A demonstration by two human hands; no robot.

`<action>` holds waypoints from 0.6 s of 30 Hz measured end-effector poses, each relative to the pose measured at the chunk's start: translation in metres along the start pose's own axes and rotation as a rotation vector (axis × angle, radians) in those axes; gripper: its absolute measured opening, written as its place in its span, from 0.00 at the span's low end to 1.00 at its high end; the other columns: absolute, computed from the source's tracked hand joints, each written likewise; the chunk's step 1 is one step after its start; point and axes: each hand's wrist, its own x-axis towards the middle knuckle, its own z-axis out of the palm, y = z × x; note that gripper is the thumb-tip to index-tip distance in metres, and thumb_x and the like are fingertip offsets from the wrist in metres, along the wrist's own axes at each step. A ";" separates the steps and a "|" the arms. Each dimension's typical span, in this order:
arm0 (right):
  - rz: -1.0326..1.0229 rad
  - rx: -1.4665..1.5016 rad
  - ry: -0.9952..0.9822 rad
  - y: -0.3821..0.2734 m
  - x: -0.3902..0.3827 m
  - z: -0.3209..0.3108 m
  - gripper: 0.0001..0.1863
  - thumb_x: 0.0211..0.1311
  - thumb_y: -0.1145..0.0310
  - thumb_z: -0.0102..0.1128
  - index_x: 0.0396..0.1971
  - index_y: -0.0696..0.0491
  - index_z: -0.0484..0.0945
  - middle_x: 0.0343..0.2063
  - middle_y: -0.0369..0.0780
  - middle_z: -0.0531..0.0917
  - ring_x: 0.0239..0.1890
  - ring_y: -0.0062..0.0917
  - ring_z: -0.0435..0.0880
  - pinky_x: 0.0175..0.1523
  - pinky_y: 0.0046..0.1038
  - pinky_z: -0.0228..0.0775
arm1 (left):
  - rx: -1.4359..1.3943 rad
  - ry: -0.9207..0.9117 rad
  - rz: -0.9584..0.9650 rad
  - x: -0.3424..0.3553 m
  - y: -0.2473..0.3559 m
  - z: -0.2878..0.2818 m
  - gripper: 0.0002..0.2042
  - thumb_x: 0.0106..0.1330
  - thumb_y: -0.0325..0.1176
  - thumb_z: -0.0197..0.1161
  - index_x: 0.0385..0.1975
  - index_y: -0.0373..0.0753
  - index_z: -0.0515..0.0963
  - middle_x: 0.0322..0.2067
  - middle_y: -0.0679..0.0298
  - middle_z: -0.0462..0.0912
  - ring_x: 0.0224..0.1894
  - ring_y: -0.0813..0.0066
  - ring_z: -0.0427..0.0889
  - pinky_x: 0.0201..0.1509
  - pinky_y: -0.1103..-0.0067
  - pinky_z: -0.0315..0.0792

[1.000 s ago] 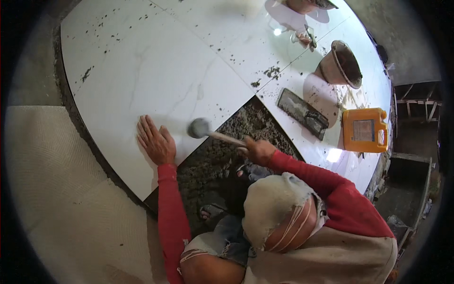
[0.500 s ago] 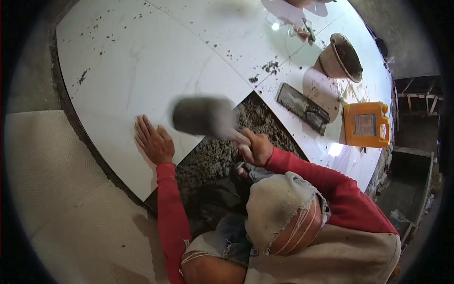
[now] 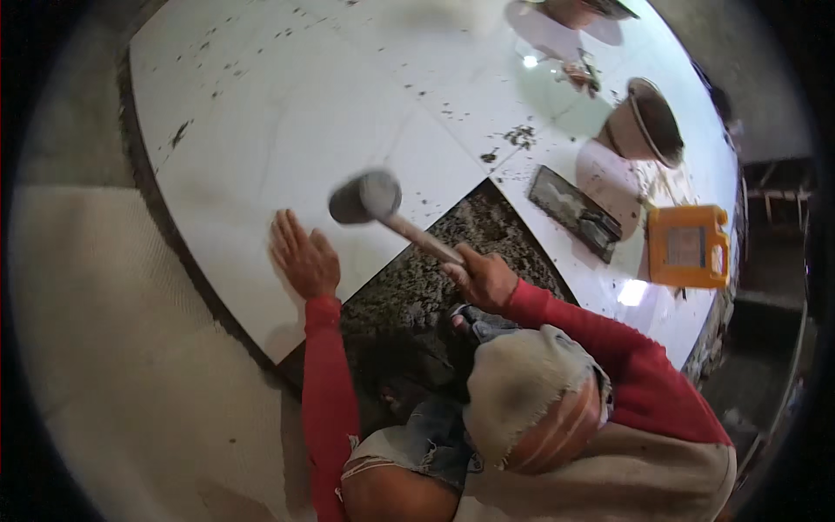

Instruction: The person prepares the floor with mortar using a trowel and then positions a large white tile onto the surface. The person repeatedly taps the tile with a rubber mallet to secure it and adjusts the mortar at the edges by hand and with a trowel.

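Note:
My left hand [image 3: 304, 259] lies palm down on a large white floor tile [image 3: 235, 209], its fingers stretched out. My right hand [image 3: 483, 277] grips the wooden handle of a dark rubber mallet [image 3: 350, 202]. The mallet's head is over the same tile, to the right of my left hand; whether it touches the surface I cannot tell. Beside the tile's lower right edge is a patch of dark, rough wet mortar [image 3: 409, 291], partly hidden by my right hand and my legs.
On the tiles to the right are a flat trowel [image 3: 570, 209], an orange jerrycan [image 3: 687, 244] and a mortar-stained bucket [image 3: 628, 130]. A small tool [image 3: 584, 71] lies farther back. Mortar crumbs [image 3: 520, 137] dot the tiles. Rough screeded floor [image 3: 113, 348] borders them on the left.
The mallet has come down closer to the tile, still in my right hand. My left hand stays flat on the tile. The whole view has shifted slightly.

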 end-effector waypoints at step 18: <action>-0.035 0.065 0.013 -0.030 0.075 0.025 0.17 0.73 0.57 0.46 0.36 0.58 0.72 0.08 0.40 0.70 0.10 0.29 0.76 0.19 0.33 0.69 | -0.012 0.039 0.014 0.026 -0.029 0.009 0.27 0.71 0.41 0.46 0.70 0.44 0.58 0.71 0.63 0.57 0.73 0.61 0.54 0.75 0.59 0.46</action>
